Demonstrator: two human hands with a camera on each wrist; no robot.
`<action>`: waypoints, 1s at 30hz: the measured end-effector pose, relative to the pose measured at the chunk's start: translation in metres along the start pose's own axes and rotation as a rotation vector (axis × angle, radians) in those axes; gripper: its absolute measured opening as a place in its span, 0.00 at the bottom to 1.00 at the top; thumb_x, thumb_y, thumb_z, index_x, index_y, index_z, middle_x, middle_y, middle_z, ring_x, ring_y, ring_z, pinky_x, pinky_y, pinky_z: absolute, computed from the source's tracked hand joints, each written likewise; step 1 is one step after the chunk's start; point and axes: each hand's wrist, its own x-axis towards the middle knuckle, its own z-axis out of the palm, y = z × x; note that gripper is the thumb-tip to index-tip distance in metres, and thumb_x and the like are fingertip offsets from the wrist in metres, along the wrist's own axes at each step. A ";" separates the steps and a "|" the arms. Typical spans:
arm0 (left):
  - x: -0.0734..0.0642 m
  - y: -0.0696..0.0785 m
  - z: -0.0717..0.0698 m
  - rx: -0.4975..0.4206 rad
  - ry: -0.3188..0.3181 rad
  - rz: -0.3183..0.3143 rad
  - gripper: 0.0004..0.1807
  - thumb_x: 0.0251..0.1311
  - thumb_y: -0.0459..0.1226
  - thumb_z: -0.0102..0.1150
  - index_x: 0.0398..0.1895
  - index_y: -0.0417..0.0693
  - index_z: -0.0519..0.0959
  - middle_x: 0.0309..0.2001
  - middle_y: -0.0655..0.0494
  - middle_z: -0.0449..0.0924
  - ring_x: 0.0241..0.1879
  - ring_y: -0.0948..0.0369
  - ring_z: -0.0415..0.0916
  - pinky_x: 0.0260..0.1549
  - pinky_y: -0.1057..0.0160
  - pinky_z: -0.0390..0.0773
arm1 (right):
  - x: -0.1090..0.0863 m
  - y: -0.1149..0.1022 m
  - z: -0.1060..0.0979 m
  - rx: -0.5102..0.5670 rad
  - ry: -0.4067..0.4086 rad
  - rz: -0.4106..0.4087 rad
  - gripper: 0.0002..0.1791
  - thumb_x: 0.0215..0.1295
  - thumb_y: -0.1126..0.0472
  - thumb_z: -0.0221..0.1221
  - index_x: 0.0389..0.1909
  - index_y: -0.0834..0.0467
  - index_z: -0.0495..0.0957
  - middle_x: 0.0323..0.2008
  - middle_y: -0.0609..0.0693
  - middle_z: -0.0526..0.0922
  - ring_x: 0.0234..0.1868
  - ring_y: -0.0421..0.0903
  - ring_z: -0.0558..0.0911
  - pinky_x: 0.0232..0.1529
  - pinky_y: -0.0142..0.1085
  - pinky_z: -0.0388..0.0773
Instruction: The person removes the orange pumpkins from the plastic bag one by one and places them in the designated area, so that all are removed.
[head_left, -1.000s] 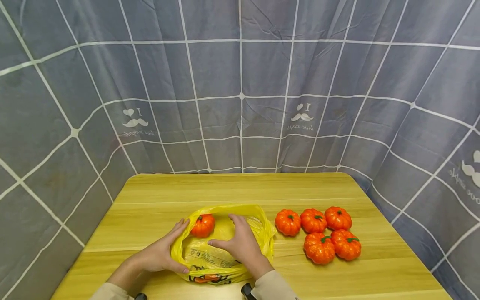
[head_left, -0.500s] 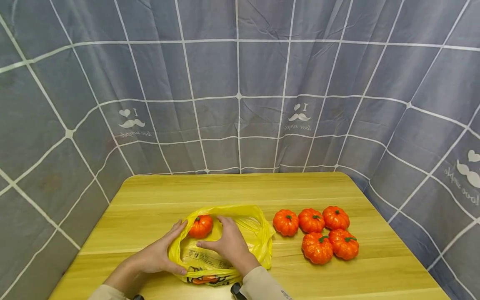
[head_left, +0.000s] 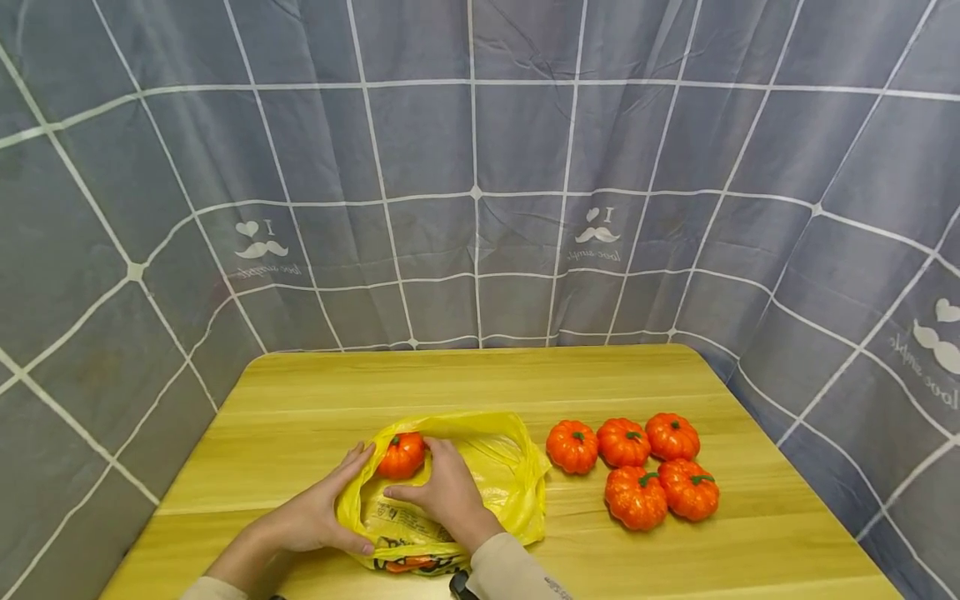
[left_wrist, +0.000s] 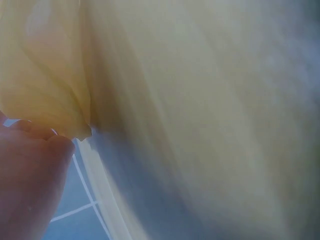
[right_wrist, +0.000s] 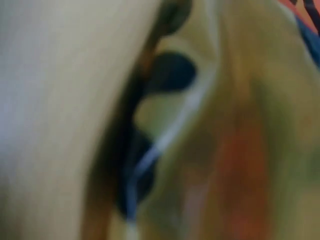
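A yellow plastic bag (head_left: 517, 500) lies with its mouth spread toward me on the table. Inside it, at the left, sits a small orange pumpkin (head_left: 401, 456) with a green stem. My left hand (head_left: 318, 510) rests against the bag's left side, thumb spread away from the fingers; in the left wrist view this hand (left_wrist: 32, 175) meets the bag's thin plastic (left_wrist: 45, 75). My right hand (head_left: 448, 493) reaches into the bag. Its fingertips are at the pumpkin's right side, and the thumb is held apart. The right wrist view is blurred, filled by the printed bag (right_wrist: 225, 125).
Several more orange pumpkins (head_left: 636, 497) stand grouped to the right of the bag. The wooden table (head_left: 480, 379) ends at a grey checked curtain (head_left: 525, 233) behind and at both sides.
My right hand has moved left inside the bag, from apart to beside the pumpkin. My left hand keeps its place at the bag's side.
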 end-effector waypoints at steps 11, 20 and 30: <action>-0.003 -0.003 -0.001 -0.034 0.007 0.025 0.69 0.44 0.41 0.82 0.82 0.43 0.41 0.77 0.30 0.25 0.73 0.30 0.23 0.60 0.24 0.34 | 0.007 -0.006 0.009 -0.043 0.037 0.032 0.50 0.45 0.40 0.78 0.63 0.67 0.73 0.54 0.56 0.78 0.56 0.54 0.78 0.59 0.47 0.75; -0.001 -0.003 0.002 -0.087 -0.013 0.020 0.68 0.45 0.38 0.81 0.82 0.42 0.40 0.77 0.30 0.23 0.72 0.30 0.19 0.59 0.26 0.30 | 0.009 -0.003 0.012 -0.030 0.050 0.058 0.49 0.46 0.38 0.77 0.62 0.67 0.73 0.52 0.54 0.77 0.54 0.52 0.78 0.56 0.47 0.78; -0.003 -0.003 0.002 -0.052 -0.004 0.013 0.68 0.46 0.41 0.81 0.82 0.43 0.40 0.77 0.29 0.25 0.73 0.30 0.22 0.60 0.23 0.34 | 0.008 -0.004 0.012 0.008 0.072 0.058 0.43 0.46 0.40 0.78 0.56 0.65 0.76 0.46 0.50 0.78 0.48 0.50 0.80 0.50 0.45 0.80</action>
